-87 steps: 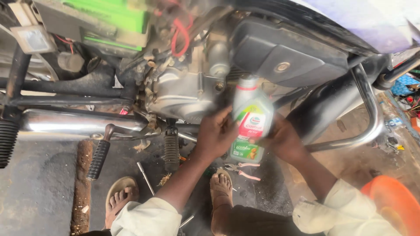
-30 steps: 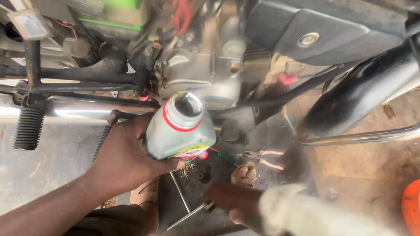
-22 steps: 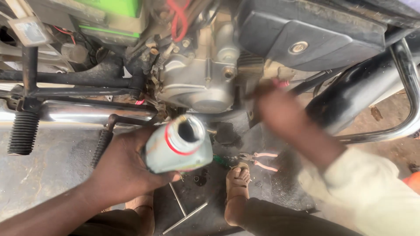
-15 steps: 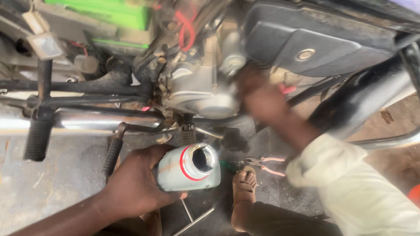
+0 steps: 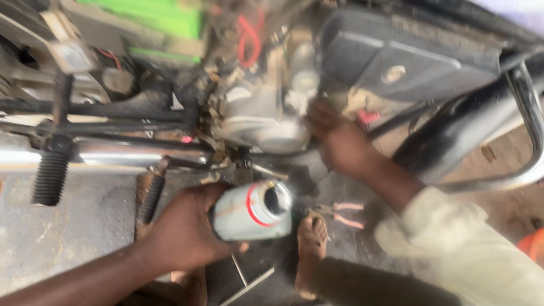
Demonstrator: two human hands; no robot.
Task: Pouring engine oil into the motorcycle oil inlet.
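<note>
Soft daylight, heavy motion blur, glare on chrome pipe [image 5: 113, 156]

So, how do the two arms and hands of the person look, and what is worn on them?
Both hands are bare: no gloves, and no rings or watch that I can see. The left hand comes from a forearm that is uncovered as far as the picture shows. The right hand has a bare wrist, then a loose, pale cream sleeve pushed up the forearm. The picture is blurred, so finer marks cannot be told.

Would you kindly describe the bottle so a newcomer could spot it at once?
Below the motorcycle engine, near the picture's middle, the left hand grips a grey bottle lying sideways. Its open mouth and red ring mark it out from the pliers beside it.
</note>
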